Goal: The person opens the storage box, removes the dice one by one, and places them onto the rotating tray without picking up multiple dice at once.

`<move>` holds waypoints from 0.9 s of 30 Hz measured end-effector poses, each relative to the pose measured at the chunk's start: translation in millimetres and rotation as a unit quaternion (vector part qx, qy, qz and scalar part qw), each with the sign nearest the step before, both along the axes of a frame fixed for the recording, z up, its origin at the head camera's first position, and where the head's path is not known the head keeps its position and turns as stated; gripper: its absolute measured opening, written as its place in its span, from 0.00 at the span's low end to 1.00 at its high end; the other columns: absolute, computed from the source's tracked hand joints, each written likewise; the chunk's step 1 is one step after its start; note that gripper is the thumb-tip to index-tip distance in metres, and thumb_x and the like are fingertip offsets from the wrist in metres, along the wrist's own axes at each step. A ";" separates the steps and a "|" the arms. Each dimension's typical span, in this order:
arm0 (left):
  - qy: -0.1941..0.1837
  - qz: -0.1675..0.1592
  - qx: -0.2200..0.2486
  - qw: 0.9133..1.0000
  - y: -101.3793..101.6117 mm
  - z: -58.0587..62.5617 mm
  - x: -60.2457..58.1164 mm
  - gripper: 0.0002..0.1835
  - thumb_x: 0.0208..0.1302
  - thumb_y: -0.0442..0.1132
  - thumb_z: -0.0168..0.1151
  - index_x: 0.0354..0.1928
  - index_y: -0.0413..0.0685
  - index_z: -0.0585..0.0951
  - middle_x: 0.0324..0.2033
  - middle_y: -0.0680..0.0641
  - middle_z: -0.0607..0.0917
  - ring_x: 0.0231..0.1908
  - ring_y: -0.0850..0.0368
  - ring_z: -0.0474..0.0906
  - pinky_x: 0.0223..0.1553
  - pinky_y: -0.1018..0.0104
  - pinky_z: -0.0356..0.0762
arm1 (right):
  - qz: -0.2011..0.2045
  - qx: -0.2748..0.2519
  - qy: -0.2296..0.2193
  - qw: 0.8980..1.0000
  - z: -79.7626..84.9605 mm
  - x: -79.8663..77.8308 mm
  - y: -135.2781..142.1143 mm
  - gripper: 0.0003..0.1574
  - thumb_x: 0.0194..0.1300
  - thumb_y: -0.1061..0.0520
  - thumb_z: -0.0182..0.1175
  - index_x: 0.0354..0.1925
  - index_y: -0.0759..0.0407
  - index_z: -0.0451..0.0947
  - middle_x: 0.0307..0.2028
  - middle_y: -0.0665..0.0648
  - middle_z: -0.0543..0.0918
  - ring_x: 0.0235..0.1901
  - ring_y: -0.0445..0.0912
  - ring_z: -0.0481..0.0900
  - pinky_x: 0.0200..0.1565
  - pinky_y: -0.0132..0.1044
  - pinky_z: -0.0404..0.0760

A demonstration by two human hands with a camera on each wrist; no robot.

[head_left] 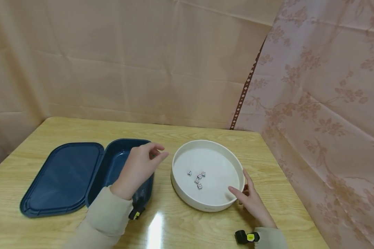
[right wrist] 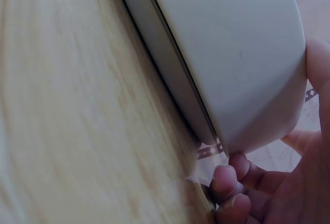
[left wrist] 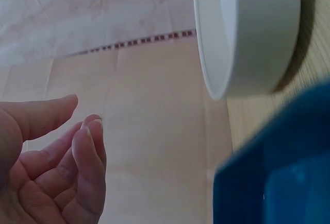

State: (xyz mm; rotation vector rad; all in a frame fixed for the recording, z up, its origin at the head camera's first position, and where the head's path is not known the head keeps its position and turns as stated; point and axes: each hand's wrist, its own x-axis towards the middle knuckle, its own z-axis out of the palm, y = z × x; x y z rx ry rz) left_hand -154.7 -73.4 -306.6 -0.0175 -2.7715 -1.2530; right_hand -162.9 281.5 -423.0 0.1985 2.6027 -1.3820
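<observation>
A round white tray (head_left: 219, 166) stands on the table, with several small white dice (head_left: 199, 176) grouped left of its middle. My right hand (head_left: 252, 200) grips the tray's right side, thumb over the rim and fingers curled against the outer wall. In the right wrist view those fingers (right wrist: 232, 188) sit at the tray's lower edge. My left hand (head_left: 140, 164) hovers over the dark blue box (head_left: 112, 166), left of the tray. Its fingers are loosely bent, thumb apart from them, and the left wrist view shows nothing held between thumb and fingers (left wrist: 90, 167).
A dark blue lid (head_left: 63, 178) lies flat beside the box on the left. Both rest on the wooden table (head_left: 162, 228). A beige curtain (head_left: 137, 62) hangs behind the table, and a pink floral cloth (head_left: 327, 103) borders its right side.
</observation>
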 end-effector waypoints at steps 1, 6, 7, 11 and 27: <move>-0.001 0.000 -0.001 1.000 -4.9 -0.1 -0.2 0.16 0.69 0.49 0.62 0.52 0.48 0.83 0.40 0.47 0.86 0.36 0.54 0.79 0.35 0.63 0.80 | 0.001 0.002 0.000 1.000 0.1 -0.4 0.0 0.63 0.66 0.41 0.63 0.79 0.49 0.30 0.49 0.62 0.71 0.39 0.45 0.72 0.34 0.33 0.74; -0.011 -0.001 0.002 1.000 -25.0 -1.9 -1.6 0.18 0.70 0.49 0.61 0.53 0.45 0.82 0.40 0.45 0.86 0.30 0.56 0.81 0.31 0.65 0.81 | -0.002 0.003 -0.002 1.000 1.8 -0.4 -1.0 0.63 0.66 0.40 0.63 0.79 0.47 0.31 0.49 0.63 0.70 0.39 0.46 0.72 0.34 0.33 0.74; -0.014 -0.002 0.003 1.000 -28.5 -2.8 -2.3 0.18 0.70 0.49 0.61 0.53 0.44 0.82 0.40 0.45 0.86 0.28 0.57 0.81 0.30 0.65 0.81 | -0.004 0.001 -0.002 1.000 1.9 -0.1 -1.2 0.63 0.66 0.40 0.63 0.79 0.46 0.31 0.49 0.63 0.70 0.39 0.46 0.72 0.34 0.33 0.74; -0.046 -0.008 0.011 0.999 -42.7 -7.2 -7.0 0.21 0.70 0.50 0.60 0.56 0.43 0.80 0.42 0.42 0.86 0.26 0.58 0.81 0.30 0.64 0.81 | -0.004 -0.003 0.002 1.000 2.1 0.9 -1.7 0.63 0.66 0.41 0.63 0.79 0.46 0.31 0.49 0.63 0.71 0.39 0.46 0.72 0.33 0.33 0.75; -0.171 -0.038 -0.010 0.985 -90.9 -32.5 -28.8 0.19 0.71 0.44 0.59 0.55 0.36 0.78 0.40 0.36 0.82 0.29 0.56 0.82 0.33 0.59 0.85 | -0.004 -0.001 -0.005 1.000 0.8 0.2 -1.2 0.63 0.66 0.42 0.63 0.79 0.48 0.30 0.46 0.61 0.74 0.32 0.45 0.72 0.28 0.35 0.74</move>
